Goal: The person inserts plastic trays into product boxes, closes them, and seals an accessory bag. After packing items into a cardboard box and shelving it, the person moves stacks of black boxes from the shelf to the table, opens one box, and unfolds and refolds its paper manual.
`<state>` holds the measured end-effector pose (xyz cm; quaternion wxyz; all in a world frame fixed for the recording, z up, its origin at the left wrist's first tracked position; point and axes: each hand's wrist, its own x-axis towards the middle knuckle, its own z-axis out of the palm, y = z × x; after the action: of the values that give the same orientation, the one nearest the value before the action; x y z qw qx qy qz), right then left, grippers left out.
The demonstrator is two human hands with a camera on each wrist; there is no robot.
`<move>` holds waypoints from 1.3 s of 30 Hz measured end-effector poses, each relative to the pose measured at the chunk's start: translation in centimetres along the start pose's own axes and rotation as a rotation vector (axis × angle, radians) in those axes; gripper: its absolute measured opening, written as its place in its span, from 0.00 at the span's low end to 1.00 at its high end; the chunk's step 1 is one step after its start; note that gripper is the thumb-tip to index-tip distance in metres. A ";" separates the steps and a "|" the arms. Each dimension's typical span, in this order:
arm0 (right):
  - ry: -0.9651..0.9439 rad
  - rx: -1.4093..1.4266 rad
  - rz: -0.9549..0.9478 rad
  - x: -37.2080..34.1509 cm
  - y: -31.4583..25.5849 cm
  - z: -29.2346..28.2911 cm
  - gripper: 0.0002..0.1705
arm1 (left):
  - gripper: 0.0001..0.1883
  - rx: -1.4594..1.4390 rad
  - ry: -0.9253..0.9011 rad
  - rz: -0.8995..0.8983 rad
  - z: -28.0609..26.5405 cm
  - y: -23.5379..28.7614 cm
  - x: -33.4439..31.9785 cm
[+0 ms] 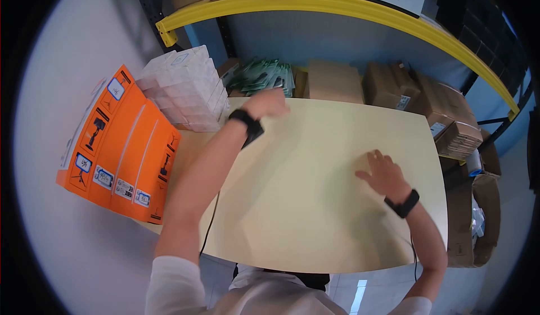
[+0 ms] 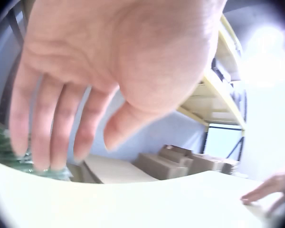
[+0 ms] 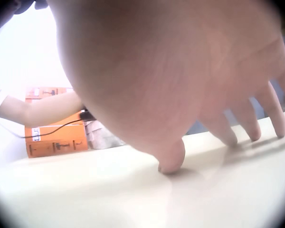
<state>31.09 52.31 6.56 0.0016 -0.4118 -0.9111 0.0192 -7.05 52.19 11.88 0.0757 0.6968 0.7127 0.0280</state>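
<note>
My left hand (image 1: 269,102) hovers over the far left part of the pale table (image 1: 315,202), near a pile of green plastic-wrapped packets (image 1: 261,76). In the left wrist view its fingers (image 2: 47,118) hang down fairly straight, with nothing held. Over on the right half of the table is my right hand (image 1: 385,174), fingers spread. The right wrist view shows its thumb (image 3: 172,156) and fingertips right at the tabletop, and the palm is bare. Each wrist carries a black band with a cable.
An orange printed box (image 1: 124,152) stands along the left edge, beside stacked white boxes (image 1: 185,87). Brown cartons (image 1: 336,82) line the back under a yellow shelf beam (image 1: 337,3). An open carton (image 1: 485,219) sits beyond the table's right side.
</note>
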 end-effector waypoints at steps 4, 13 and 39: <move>0.145 -0.046 -0.036 -4.3 -0.8 2.0 0.43 | 0.13 -0.030 0.540 -0.525 -2.0 -2.6 7.1; 0.074 0.066 0.099 -4.1 -2.0 0.7 0.45 | 0.23 0.096 0.512 -0.924 3.1 -23.1 17.6; -0.030 0.131 0.161 -3.9 -2.4 0.2 0.50 | 0.32 0.194 0.395 -1.304 7.5 -33.5 17.5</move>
<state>31.87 47.82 6.51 0.0133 -0.4822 -0.8718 0.0852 -39.39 68.21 -1.59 -0.1170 0.1108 0.9862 0.0392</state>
